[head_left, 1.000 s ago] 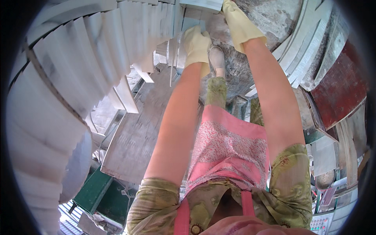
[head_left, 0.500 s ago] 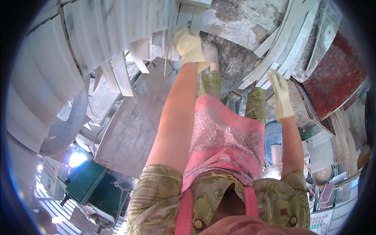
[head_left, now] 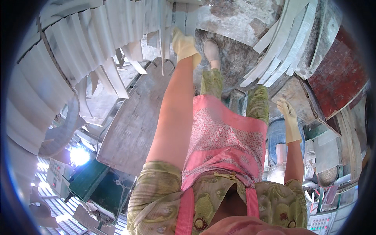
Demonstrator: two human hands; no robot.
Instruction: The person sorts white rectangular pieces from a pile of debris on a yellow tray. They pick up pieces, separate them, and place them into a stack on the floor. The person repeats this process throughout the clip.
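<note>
Both my hands wear cream gloves. My left hand (head_left: 184, 45) reaches far forward, beside the ends of long pale grey strips (head_left: 91, 37) stacked along the left. Its fingertips point away from me, and whether they touch or grip a strip is hidden. My right hand (head_left: 289, 115) hangs out to the right with its fingers loosely bent and a little apart, and nothing shows in it. Beyond that hand, a smaller bundle of pale strips (head_left: 284, 51) slants across at the upper right, apart from the fingers.
A worn grey board (head_left: 135, 113) leans at my left, above a green metal machine part (head_left: 92, 180). A stained slab (head_left: 241, 17) lies ahead. On the right are a red-brown panel (head_left: 338, 74) and a blue container (head_left: 277, 135). My shoe (head_left: 211, 50) stands on the dirty floor.
My right hand has drawn back toward me and right, away from the right bundle of strips. My left hand has turned and shifted slightly, staying by the left stack. The view has shifted a little.
</note>
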